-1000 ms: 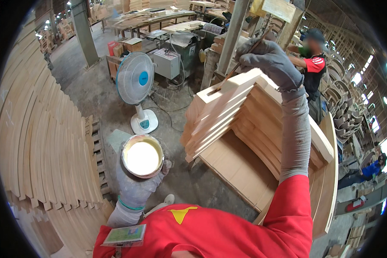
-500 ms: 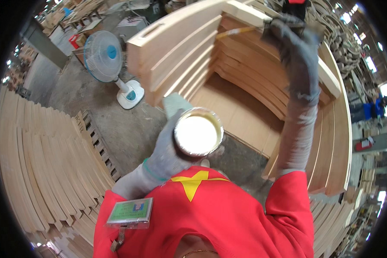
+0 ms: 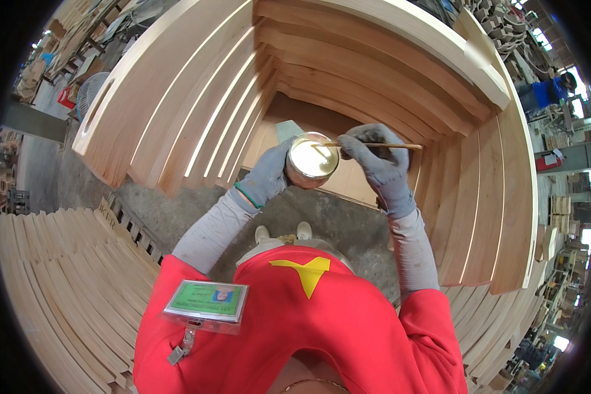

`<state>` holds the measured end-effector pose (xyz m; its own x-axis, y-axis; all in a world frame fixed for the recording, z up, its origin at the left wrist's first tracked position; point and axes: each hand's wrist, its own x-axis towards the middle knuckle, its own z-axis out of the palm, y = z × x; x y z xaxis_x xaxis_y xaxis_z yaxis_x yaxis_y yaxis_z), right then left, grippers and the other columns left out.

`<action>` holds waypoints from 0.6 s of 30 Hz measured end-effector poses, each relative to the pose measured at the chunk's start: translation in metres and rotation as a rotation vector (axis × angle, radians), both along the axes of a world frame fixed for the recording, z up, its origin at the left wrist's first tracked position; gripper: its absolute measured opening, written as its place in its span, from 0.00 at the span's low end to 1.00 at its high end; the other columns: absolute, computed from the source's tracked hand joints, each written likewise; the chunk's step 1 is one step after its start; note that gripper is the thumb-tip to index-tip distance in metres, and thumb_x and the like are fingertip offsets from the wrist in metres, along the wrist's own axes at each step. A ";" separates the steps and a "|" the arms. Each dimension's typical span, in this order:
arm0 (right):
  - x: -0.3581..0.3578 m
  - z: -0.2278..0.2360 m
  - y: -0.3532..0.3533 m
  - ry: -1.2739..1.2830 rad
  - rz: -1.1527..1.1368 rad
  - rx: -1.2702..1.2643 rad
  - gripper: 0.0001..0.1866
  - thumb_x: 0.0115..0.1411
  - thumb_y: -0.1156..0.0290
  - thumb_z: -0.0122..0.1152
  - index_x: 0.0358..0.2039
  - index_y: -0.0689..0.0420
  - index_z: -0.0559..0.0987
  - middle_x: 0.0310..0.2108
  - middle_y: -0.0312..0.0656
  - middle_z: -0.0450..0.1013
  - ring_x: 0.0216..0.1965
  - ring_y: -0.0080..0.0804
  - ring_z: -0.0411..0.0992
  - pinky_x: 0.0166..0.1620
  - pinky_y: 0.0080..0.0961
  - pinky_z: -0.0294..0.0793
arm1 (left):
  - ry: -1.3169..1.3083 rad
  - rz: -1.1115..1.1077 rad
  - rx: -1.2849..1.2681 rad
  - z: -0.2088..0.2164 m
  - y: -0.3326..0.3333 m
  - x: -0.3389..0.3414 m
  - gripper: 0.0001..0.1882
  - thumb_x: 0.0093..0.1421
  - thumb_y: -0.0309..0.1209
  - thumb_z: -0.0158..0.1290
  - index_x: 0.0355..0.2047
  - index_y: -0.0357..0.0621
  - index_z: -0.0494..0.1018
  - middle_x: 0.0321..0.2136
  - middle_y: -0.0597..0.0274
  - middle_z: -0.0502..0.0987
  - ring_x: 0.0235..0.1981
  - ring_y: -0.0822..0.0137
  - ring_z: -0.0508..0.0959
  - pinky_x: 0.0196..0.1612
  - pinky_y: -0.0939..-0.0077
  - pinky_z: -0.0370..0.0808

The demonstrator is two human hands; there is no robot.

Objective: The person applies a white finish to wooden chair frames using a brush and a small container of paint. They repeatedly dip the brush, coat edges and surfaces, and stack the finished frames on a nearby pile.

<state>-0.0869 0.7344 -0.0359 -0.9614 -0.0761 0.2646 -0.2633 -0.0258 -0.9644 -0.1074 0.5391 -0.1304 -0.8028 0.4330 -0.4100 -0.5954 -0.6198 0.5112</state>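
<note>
My left hand (image 3: 266, 176), in a grey glove, is closed around a small round metal can (image 3: 303, 178) of white liquid. A pale grey-green flat piece (image 3: 287, 129) shows just behind the can; whether my fingers also hold it I cannot tell. My right hand (image 3: 382, 169), gloved too, pinches a thin wooden stick (image 3: 404, 146). The stick lies almost level, its left end over the can's mouth and dipping into the white liquid. Both hands are in front of a large curved wooden frame (image 3: 400, 72) built of rows of slats.
Stacked curved wooden slats (image 3: 79, 269) stand at the left, beside a pallet (image 3: 134, 226). More slats (image 3: 499, 328) lie at the lower right. A fan (image 3: 92, 92) is partly hidden behind the frame's left side. A person in blue (image 3: 538, 98) is far off at the right.
My right hand has come down from the frame's far top rail to the can, bringing the stick into it. The frame now appears nearer and farther left.
</note>
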 end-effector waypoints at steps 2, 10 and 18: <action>-0.005 -0.006 0.000 -0.061 0.012 0.032 0.07 0.53 0.76 0.63 0.31 0.65 0.75 0.26 0.38 0.73 0.29 0.20 0.71 0.33 0.16 0.72 | 0.058 -0.174 -0.033 0.004 -0.003 -0.006 0.19 0.67 0.34 0.35 0.53 0.37 0.64 0.49 0.55 0.70 0.50 0.66 0.72 0.54 0.73 0.69; -0.018 0.005 0.023 -0.200 0.106 0.029 0.07 0.51 0.81 0.60 0.32 0.65 0.76 0.32 0.41 0.75 0.34 0.24 0.72 0.41 0.19 0.73 | 0.188 -0.341 -0.374 0.032 -0.005 -0.018 0.17 0.65 0.34 0.40 0.48 0.36 0.68 0.43 0.56 0.75 0.42 0.67 0.77 0.46 0.73 0.76; -0.040 -0.024 0.046 -0.249 0.064 -0.037 0.08 0.49 0.86 0.56 0.32 0.65 0.75 0.37 0.46 0.75 0.39 0.29 0.73 0.46 0.23 0.72 | -0.033 -0.171 -0.178 -0.015 0.002 -0.035 0.16 0.64 0.36 0.43 0.46 0.37 0.70 0.38 0.57 0.77 0.37 0.69 0.78 0.41 0.73 0.78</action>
<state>-0.1267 0.7799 -0.0600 -0.9908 -0.1332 0.0238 -0.0145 -0.0709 -0.9974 -0.1421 0.5416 -0.1451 -0.7089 0.4798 -0.5170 -0.7022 -0.4106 0.5817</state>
